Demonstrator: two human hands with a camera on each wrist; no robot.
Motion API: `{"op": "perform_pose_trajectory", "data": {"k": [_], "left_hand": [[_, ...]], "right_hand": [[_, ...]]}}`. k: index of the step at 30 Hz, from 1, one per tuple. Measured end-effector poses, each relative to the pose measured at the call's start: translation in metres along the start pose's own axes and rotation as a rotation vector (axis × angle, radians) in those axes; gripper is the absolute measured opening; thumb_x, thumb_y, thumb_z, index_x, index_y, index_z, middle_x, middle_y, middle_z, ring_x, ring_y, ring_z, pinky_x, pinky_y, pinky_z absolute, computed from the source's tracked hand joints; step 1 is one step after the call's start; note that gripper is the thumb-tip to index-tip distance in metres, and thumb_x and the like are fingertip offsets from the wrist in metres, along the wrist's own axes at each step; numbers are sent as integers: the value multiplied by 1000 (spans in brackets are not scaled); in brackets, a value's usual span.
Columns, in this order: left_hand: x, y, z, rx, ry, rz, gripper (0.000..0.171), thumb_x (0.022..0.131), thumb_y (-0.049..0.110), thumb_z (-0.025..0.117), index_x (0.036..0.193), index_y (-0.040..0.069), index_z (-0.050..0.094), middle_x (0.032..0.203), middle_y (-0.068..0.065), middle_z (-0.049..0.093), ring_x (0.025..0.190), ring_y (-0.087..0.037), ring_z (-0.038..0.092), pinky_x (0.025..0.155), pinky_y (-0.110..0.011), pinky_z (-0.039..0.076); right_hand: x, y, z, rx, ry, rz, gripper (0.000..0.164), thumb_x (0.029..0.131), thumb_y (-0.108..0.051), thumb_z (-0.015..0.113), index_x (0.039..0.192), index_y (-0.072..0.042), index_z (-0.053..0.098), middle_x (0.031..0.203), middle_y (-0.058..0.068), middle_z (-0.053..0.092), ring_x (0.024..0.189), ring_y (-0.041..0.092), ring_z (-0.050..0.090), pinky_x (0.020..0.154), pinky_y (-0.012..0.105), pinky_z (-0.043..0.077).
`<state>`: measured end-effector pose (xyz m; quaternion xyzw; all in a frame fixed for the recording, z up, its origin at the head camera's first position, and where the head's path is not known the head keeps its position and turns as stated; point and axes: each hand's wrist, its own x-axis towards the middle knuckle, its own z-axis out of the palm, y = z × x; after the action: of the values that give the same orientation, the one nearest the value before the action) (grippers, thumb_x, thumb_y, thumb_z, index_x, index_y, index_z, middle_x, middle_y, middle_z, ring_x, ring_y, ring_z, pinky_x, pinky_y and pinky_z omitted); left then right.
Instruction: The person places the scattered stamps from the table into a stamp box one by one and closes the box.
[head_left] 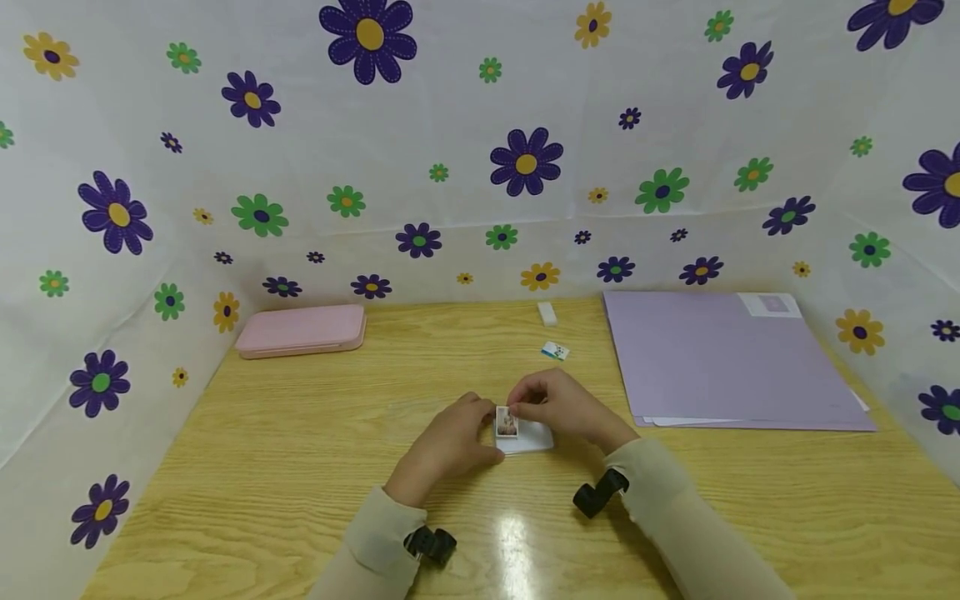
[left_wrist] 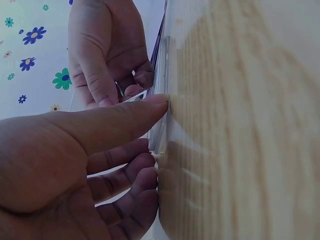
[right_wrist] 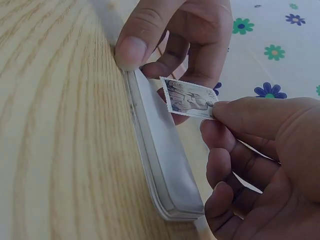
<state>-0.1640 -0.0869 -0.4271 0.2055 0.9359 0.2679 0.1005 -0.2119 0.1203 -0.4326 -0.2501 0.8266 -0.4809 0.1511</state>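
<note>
A small postage stamp (right_wrist: 189, 98) with a perforated edge and a printed picture is pinched at one end between the thumb and forefinger of my right hand (head_left: 562, 403). It is tilted over a flat white case (head_left: 536, 437) with rounded corners, which lies on the table. In the right wrist view the case (right_wrist: 172, 155) shows a clear rim along its lower side. My left hand (head_left: 452, 437) grips the left end of this case, thumb at the near edge and curled fingers at the far edge. In the left wrist view the stamp is mostly hidden behind the left thumb.
Behind the hands on the wooden table (head_left: 300, 467) lie a small blue-and-white printed piece (head_left: 556, 351) and a white eraser-like block (head_left: 547, 314). A pink case (head_left: 302, 329) sits at the back left. Lilac folders (head_left: 727, 367) with white sheets lie at right. Flowered cloth (head_left: 450, 125) surrounds the table.
</note>
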Motion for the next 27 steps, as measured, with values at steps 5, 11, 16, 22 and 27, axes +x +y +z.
{"op": "perform_pose_trajectory", "data": {"k": [5,11,16,22,27], "left_hand": [[0,-2,1,-8,2,1,54,81,22,83,128,4,61,112,-6,56,100,-22,57,91,-42,47],[-1,-4,2,-15,4,13,53,82,21,83,128,5,61,113,-6,57,102,-22,57,93,-42,47],[-2,-4,2,-9,4,19,53,82,21,83,128,6,62,113,-6,57,103,-22,57,93,-42,47],[-2,-5,2,-2,3,21,53,81,21,83,127,5,62,114,-6,57,103,-22,57,93,-41,47],[-4,-6,3,-3,2,34,52,81,20,83,126,5,62,113,-7,57,103,-23,57,92,-42,47]], "right_hand": [[-1,0,2,-23,-4,3,6,94,-9,68,94,-10,74,89,0,69,82,17,58,75,34,48],[-1,7,7,-63,-9,-43,5,93,-10,69,92,-10,74,86,-2,68,78,16,58,70,28,48],[-1,10,13,-105,10,-56,6,94,-11,69,90,-11,73,80,-3,66,74,14,57,66,27,48],[0,9,18,-123,32,-43,7,93,-9,69,88,-12,72,77,-4,63,70,13,55,62,26,46],[-2,6,21,-128,41,-42,6,92,-7,69,87,-11,72,75,-3,62,68,12,54,61,25,46]]}}
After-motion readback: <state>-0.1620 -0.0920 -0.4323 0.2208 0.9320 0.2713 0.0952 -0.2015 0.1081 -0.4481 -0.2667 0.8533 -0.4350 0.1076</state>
